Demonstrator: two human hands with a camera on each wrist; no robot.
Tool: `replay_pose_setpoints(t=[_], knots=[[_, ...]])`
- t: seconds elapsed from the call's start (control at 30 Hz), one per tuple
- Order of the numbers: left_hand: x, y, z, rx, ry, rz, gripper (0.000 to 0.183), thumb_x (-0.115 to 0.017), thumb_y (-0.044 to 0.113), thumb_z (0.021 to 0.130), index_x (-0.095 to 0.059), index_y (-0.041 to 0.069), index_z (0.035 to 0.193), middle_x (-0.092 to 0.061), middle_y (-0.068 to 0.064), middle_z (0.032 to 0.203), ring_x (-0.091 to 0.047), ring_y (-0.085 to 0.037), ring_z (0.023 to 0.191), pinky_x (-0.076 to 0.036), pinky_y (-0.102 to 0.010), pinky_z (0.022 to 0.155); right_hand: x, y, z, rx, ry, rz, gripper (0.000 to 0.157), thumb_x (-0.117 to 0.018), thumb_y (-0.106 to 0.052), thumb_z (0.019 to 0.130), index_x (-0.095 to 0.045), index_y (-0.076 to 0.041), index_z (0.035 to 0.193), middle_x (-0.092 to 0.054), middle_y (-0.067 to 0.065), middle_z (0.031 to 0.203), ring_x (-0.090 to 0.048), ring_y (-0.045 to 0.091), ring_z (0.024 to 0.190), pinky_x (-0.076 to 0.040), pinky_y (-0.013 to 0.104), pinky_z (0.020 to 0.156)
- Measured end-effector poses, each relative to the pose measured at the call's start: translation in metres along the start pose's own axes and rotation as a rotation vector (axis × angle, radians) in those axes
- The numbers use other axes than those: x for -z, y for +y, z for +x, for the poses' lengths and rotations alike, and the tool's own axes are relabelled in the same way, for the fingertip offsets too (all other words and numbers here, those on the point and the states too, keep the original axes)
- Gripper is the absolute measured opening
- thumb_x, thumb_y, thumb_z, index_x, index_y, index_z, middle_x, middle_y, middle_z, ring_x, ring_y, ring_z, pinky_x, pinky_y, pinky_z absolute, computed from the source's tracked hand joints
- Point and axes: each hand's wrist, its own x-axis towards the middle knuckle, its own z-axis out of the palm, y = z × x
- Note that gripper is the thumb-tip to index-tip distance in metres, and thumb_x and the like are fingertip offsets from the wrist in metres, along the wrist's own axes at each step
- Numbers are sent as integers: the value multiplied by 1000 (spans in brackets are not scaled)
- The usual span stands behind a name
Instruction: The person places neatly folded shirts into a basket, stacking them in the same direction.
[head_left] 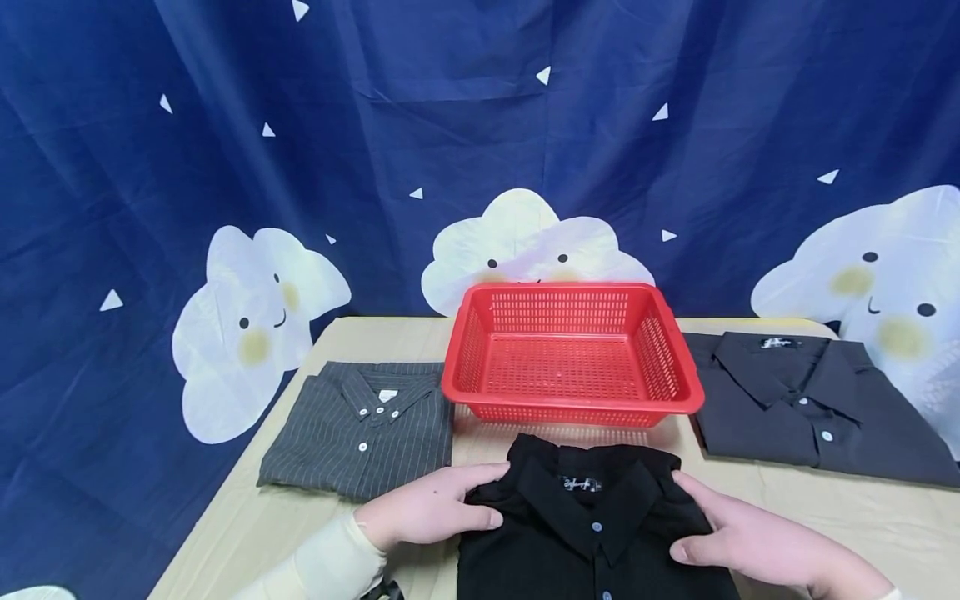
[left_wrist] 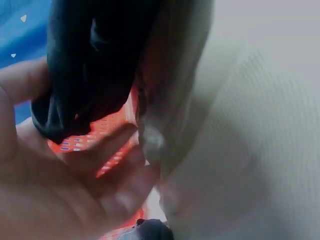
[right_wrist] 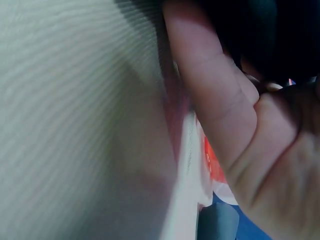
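A folded black shirt [head_left: 577, 533], collar toward the basket, is at the front middle of the table in the head view. My left hand [head_left: 442, 504] holds its left side near the shoulder, thumb on top of the cloth. In the left wrist view, dark cloth [left_wrist: 85, 95] hangs between the thumb and fingers of that hand [left_wrist: 65, 180]. At the opposite side my right hand [head_left: 757, 533] grips the shirt's right edge, its thumb over the front. The right wrist view has this hand [right_wrist: 220, 95] against the dark cloth [right_wrist: 280, 40], which hides the fingertips.
Behind the black shirt stands a red plastic basket [head_left: 570, 407] with nothing in it. A folded grey pinstriped shirt [head_left: 360, 442] lies to its left, a folded dark grey shirt [head_left: 810, 417] to its right. A blue curtain with clouds [head_left: 480, 108] hangs behind the table [head_left: 232, 533].
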Motion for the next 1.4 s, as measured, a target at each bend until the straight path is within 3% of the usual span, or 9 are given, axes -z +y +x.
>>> replay_pose_setpoints(t=[0.27, 0.4, 0.5, 0.57, 0.7, 0.8, 1.03, 1.23, 1.4], knots=[[-3, -3, -1, -10, -105, -234, 89, -69, 46, 92, -15, 37, 162, -22, 15, 163, -29, -8, 143, -26, -37, 118, 0, 6, 0, 22, -16, 12, 94, -64, -30, 98, -4, 13, 156, -7, 35, 160, -18, 53, 142, -31, 68, 105], [-11, -3, 1, 24, -84, -301, 102, -74, 38, 88, -5, 36, 163, -16, 13, 165, -24, -10, 145, -22, -35, 119, -1, 6, -1, 23, -12, 21, 91, -61, -31, 100, -3, 12, 156, -6, 35, 161, -18, 53, 141, -29, 70, 105], [-16, -3, 2, 47, -17, -302, 105, -76, 28, 86, -6, 32, 164, -19, 10, 165, -24, -11, 145, -20, -35, 119, -3, 5, -2, 18, 6, 29, 89, -60, -32, 101, -5, 10, 157, -7, 33, 161, -20, 51, 141, -29, 70, 105], [-18, -2, 2, 64, 26, -282, 105, -76, 23, 85, -7, 33, 164, -23, 7, 164, -26, -12, 145, -21, -37, 119, -4, 3, -2, 38, 22, 20, 87, -61, -32, 101, -8, 8, 158, -11, 31, 162, -22, 48, 142, -33, 63, 106], [-16, -1, 0, 83, 75, -256, 104, -76, 21, 85, -10, 39, 162, -26, 6, 163, -29, -13, 144, -24, -44, 119, -4, 1, -1, 124, 36, 44, 79, -60, -27, 102, -15, 1, 160, -22, 23, 161, -34, 23, 140, -42, 31, 101], [-11, 2, -3, 78, 97, -240, 103, -76, 22, 86, -9, 43, 162, -26, 7, 162, -29, -14, 145, -25, -47, 118, -4, 1, -4, 185, 28, 103, 74, -59, -21, 103, -17, -4, 161, -28, 19, 159, -43, 2, 129, -43, 17, 94], [-1, 8, -13, 60, 139, -212, 101, -75, 22, 89, -9, 44, 161, -28, 8, 161, -30, -14, 144, -27, -49, 117, -1, -5, -12, 203, 120, 38, 72, -63, -23, 101, -24, -8, 160, -32, 16, 158, -42, -10, 123, -43, 17, 93], [12, 19, -22, 27, 149, -192, 102, -76, 22, 89, -7, 46, 161, -25, 14, 161, -28, -11, 144, -28, -47, 117, 4, -12, -21, 207, 169, -35, 78, -64, -26, 100, -19, -8, 162, -23, 18, 163, -32, -18, 125, -42, 16, 94], [22, 29, -28, -6, 167, -169, 103, -75, 19, 91, -6, 51, 159, -20, 21, 161, -26, -6, 145, -29, -44, 117, 7, -21, -29, 194, 225, -103, 78, -64, -30, 100, -20, -12, 162, -30, 17, 160, -36, -16, 124, -44, 17, 92]])
